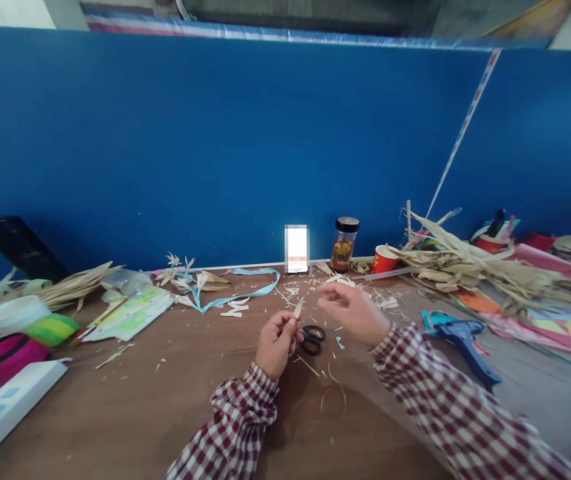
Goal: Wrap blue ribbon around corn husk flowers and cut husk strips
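My left hand [276,343] is closed in a pinch on a small pale strip of dried leaf [298,307] that sticks up from its fingertips. My right hand [355,310] hovers just to the right of it, fingers loosely curled and blurred, holding nothing I can make out. Black-handled scissors [312,338] lie on the brown table [140,407] between and just below the two hands. Both arms wear red and white checked sleeves.
Dried husk pile [470,267] at right with a red paper cup [384,259], a jar [345,243] and a blue glue gun [462,337]. Light blue ribbon [245,290], a paper sheet [128,313], tape rolls [50,328] at left. Blue partition wall [265,147] behind.
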Tool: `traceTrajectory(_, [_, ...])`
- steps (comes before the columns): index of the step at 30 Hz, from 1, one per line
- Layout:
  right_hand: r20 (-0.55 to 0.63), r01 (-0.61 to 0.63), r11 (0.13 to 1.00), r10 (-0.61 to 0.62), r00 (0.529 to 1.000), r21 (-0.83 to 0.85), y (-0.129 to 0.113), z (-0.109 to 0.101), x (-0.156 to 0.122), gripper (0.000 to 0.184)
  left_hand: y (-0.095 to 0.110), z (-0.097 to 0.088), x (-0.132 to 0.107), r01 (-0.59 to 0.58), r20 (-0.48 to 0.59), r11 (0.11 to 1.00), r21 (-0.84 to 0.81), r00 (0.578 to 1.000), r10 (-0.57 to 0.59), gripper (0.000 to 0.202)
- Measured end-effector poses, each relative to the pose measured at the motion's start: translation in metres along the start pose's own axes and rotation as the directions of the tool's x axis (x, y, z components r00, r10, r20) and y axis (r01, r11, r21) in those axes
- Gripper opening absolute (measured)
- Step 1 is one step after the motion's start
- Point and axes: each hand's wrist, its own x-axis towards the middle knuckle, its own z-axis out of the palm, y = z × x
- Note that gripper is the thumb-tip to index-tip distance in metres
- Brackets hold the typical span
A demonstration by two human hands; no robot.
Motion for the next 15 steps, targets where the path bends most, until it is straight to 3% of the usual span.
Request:
traceTrajectory(4, [0.010, 0.040, 0.997, -0.041, 0.999, 0.073, -0.012, 0.023, 0.005, 0.017, 0.001, 0.003, -0.003, -0.021, 0.049, 0.996, 0.091, 0.999, 0.016, 0.025])
traceTrajectory(12, [0.160, -0.071, 0.997, 0.071, 0.985, -0.007, 0.019, 0.010, -0.006, 0.021, 0.002, 0.007, -0.009, -0.089, 0.017, 0.963, 0.253, 0.996, 0.087, 0.022])
traceTrajectory(15, [0.131, -0.101, 0.995, 0.100, 0.986, 0.007, 0.033, 0.002, -0.011, 0.022, 0.003, 0.006, -0.009, -0.169, -0.022, 0.905, 0.391, 0.981, 0.192, 0.019])
